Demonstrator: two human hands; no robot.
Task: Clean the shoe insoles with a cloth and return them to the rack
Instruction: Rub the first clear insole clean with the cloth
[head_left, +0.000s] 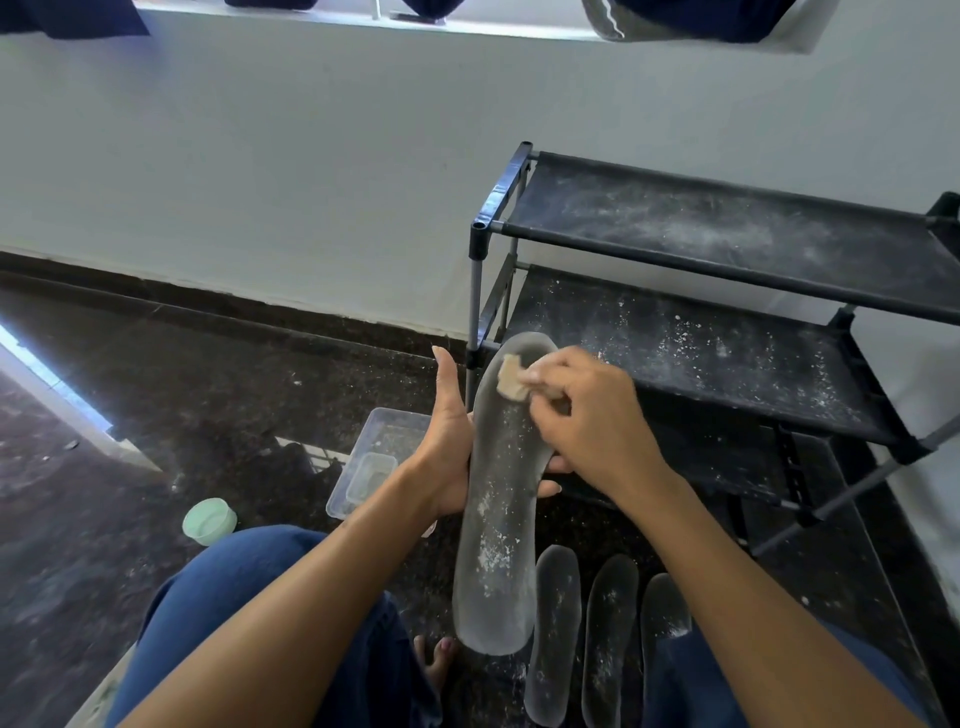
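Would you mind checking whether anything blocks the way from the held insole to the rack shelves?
Nothing visible does: the insole sits just in front of the rack, whose dusty shelves hold nothing.

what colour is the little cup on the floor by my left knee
Pale mint green cup, seen in the head view.

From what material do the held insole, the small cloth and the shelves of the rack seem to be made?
The held insole looks like grey foam or felt: matte, flexible, dusted with white powder. The cloth, pinched by the right hand, seems a beige woven or spongy fabric; it is too small to tell. The rack appears to have dark fabric shelves stretched on metal tubes with black plastic joints.
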